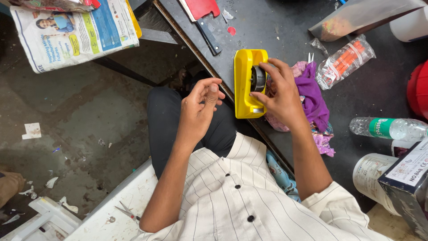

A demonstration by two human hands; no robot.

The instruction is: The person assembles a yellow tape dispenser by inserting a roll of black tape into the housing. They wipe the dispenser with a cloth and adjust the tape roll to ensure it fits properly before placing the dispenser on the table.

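Tape dispenser (246, 85), yellow, sits at the near edge of the dark table (276, 27) beside purple cloth (312, 93), the right hand (278, 91) resting on it with fingertips pinching at the tape roll (257, 78), while the left hand (200, 109) hovers just left, fingers curled loosely together.

Tape dispenser (246, 85) on table (276, 31), left of cloth (312, 96)

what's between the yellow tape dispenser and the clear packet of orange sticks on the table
In the head view, the right hand on the yellow tape dispenser and a bunched purple cloth lie between it and the clear packet of orange sticks.
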